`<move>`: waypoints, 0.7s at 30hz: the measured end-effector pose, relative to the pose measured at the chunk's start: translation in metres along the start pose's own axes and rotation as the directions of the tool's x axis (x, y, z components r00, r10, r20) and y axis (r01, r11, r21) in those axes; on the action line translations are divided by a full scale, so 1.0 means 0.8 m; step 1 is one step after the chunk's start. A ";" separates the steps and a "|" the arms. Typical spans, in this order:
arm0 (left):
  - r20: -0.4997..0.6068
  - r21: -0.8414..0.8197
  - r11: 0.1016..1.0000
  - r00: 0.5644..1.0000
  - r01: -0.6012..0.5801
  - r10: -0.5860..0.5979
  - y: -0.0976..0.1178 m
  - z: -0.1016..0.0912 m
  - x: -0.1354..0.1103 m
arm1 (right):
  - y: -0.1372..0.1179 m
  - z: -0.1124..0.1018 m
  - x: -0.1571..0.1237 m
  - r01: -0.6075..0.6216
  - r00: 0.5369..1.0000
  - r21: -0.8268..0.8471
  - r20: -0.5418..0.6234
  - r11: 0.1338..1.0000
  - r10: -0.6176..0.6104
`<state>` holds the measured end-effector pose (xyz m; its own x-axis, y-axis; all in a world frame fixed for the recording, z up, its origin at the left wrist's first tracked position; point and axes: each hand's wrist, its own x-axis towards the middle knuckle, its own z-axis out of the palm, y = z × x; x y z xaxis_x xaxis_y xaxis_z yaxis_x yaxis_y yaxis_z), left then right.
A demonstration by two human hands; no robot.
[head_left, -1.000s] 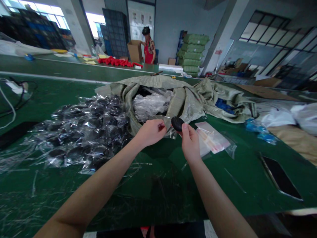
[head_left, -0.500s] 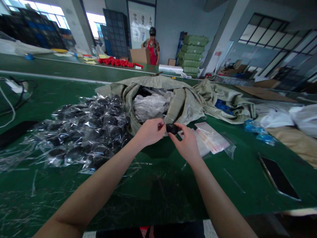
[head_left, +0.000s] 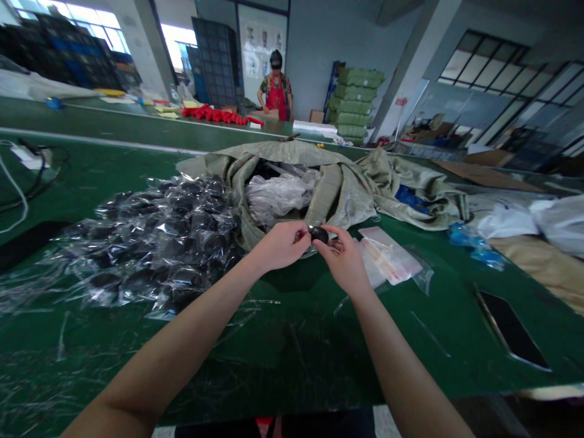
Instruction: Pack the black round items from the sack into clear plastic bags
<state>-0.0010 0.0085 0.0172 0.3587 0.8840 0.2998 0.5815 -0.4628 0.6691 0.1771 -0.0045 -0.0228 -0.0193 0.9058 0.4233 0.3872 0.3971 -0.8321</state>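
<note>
Black rounded piece [head_left: 319,235], one: between the two hands, above the near part of the green bench [head_left: 319,359], just in front of the sack's mouth; surface glossy.

Right hand [head_left: 343,258]: thumb and index finger clamped on the piece, index along its upper right edge, thumb beneath, parted only by its thickness; remaining fingers curled behind.

Left hand [head_left: 281,246]: thumb and fingers drawn together in a pinch at the piece's left edge; whatever lies between the tips is too small to make out.

Grey-green woven sack [head_left: 344,188], one: behind the hands, mouth open, holding crumpled clear plastic [head_left: 279,193].

Black pieces in clear wrap [head_left: 176,234], one heap: left of the hands, spread beside the sack.

Flat clear packets [head_left: 396,258], several, overlapping: just right of the right hand, pinkish bands on them.

Phone [head_left: 513,328], one: dark screen upward, near the bench's right end.

Blue plastic-wrapped items [head_left: 479,244], a small group: right, beyond the packets.

Red items [head_left: 216,114], a row: far across the green surface.

Co-worker [head_left: 276,97], one: red apron, standing at the far side.
</note>
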 end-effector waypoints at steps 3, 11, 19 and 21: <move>0.002 -0.002 1.000 1.000 0.004 -0.004 0.000 0.000 0.000 | 0.000 -0.001 0.002 -0.070 0.998 0.152 0.017 0.986 0.068; -0.022 0.014 1.000 0.999 0.025 -0.025 0.001 -0.001 -0.001 | -0.020 -0.006 0.003 -0.205 0.977 0.163 0.089 0.965 0.192; -0.087 0.119 0.993 0.996 0.026 -0.016 0.002 0.003 -0.002 | -0.033 -0.006 0.008 -0.111 0.992 -0.059 0.055 0.992 0.115; -0.091 0.098 0.994 0.995 0.039 -0.030 0.000 0.005 -0.002 | -0.035 -0.005 0.011 -0.115 0.993 -0.075 0.030 0.991 0.117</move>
<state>0.0015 0.0073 0.0137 0.2731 0.9000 0.3399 0.6636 -0.4320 0.6107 0.1696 -0.0080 0.0055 -0.0018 0.9501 0.3118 0.4553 0.2784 -0.8457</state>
